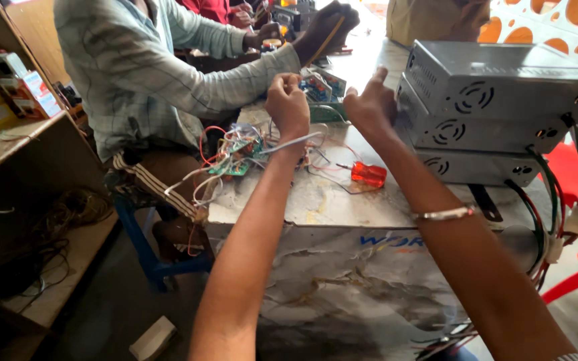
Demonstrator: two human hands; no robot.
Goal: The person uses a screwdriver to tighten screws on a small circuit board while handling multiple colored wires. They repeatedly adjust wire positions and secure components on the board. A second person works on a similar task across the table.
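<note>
Gripping thin wires (pixel 302 139), the left hand (pixel 287 103) is fisted above a green circuit board (pixel 235 164). Right hand (pixel 369 107) is loosely curled, empty, beside stacked grey metal units (pixel 496 100).

Small cardboard boxes (pixel 8 83) in red, white, yellow and green are sitting on the top of the wooden shelf at the upper left of the frame, crowded together and leaning against one another; one white and red box (pixel 38 93) is tilting toward the shelf's front edge. A pale, flat rectangular carton (pixel 153 338) is lying on the floor at the lower middle-left of the frame. A blue and orange printed mark (pixel 391 241) is showing on the worn grey sheet covering the front of the table, just right of centre and partly hidden behind the forearm crossing it. No screens are showing anywhere in the frame.
</note>
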